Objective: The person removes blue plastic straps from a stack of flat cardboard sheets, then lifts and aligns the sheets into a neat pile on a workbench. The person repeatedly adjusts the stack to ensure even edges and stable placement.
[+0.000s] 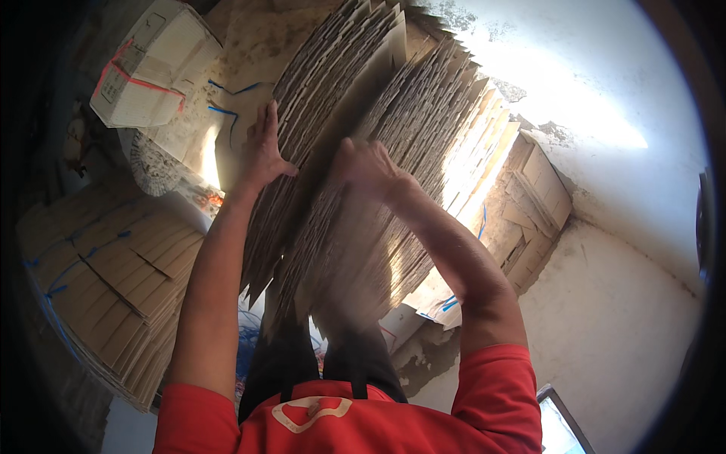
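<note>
Tall rows of flat cardboard sheets stand on edge in front of me, packed close, with a dark gap running between two groups. My left hand rests against the left side of the left group, thumb apart and fingers stretched out. Over the right group, near the gap, is my right hand, smeared by motion. Its fingers look curled, but the blur hides whether they grip a sheet. Below it, a blurred cardboard sheet hangs toward my legs.
A cardboard bundle tied with blue strap lies at the left. A pale carton with red tape sits at the far left. More stacked cardboard stands right, by a stained white wall. Loose blue straps lie behind my left hand.
</note>
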The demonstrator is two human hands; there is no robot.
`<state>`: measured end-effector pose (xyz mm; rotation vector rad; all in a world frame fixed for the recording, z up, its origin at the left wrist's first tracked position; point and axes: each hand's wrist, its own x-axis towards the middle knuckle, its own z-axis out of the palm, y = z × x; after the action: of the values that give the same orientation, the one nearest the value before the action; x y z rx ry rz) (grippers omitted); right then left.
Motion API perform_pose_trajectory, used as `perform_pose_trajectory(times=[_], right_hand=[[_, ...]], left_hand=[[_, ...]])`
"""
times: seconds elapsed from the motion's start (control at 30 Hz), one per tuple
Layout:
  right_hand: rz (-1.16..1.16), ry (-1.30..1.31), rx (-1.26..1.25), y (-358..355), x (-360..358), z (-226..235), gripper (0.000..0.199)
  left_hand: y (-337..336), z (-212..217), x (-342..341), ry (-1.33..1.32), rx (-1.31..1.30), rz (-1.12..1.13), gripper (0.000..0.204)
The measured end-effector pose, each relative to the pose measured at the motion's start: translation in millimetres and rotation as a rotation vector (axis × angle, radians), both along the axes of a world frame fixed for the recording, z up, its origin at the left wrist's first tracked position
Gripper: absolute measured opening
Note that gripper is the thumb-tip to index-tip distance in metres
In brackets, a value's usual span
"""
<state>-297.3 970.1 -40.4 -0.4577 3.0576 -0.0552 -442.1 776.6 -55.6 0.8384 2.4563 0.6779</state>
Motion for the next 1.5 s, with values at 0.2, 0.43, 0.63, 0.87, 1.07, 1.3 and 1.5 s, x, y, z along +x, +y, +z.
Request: perform_pose_trajectory(times=[0.2, 0.43, 0.63, 0.87, 1.07, 1.3, 1.5], right_hand=[[-0.015, -0.095, 0.087, -3, -15, 9, 0.009], [0.014, 0.108, 0.003, -6, -23, 3, 0.007], [-0.043, -0.022, -0.134, 4, -30, -7, 0.016], [-0.075, -0.096, -0.336, 24, -25, 14, 0.018], [-0.062, -0.116, -0.411, 15, -27, 5, 0.029], [-0.162, -0.311, -0.435, 16, -19, -15, 0.03], [-0.231, 0.031, -0.475, 31, 1, -41, 0.037]], left_hand=[[2, 1, 2, 0.004, -0.024, 0.01, 0.135], [2, -2, 8, 0.086, -0.018, 0.018, 0.129], [0, -6, 9, 0.107, 0.057, -0.015, 0.127], [-5, -10, 9, 0.114, 0.008, -0.001, 0.129], [-2, -1, 11, 0.044, -0.032, 0.023, 0.13], [-1, -2, 15, 0.171, -0.043, -0.023, 0.128], [16, 8, 36, 0.2, -0.09, -0.023, 0.124]])
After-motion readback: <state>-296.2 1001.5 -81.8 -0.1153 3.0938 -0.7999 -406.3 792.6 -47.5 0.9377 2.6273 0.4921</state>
